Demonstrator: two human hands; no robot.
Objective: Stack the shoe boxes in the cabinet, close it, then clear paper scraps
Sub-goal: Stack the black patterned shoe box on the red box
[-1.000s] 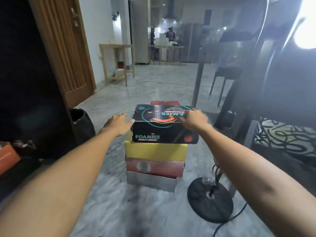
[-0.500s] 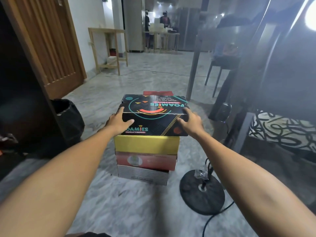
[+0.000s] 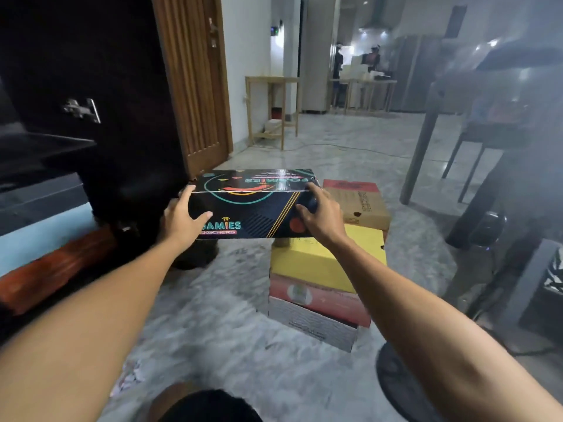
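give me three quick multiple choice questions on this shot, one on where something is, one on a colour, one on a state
1. Where is the black shoe box?
A. held up left of the stack
B. on the yellow box
C. in the cabinet

2. What colour is the box on top of the near stack?
A. blue
B. yellow
C. green

3. How are the hands?
A. both idle
B. one holding
C. both holding the box

Answers: 1 A, it hangs over the floor beside the stack. 2 B, its lid is yellow. 3 C, left hand and right hand hold its ends.
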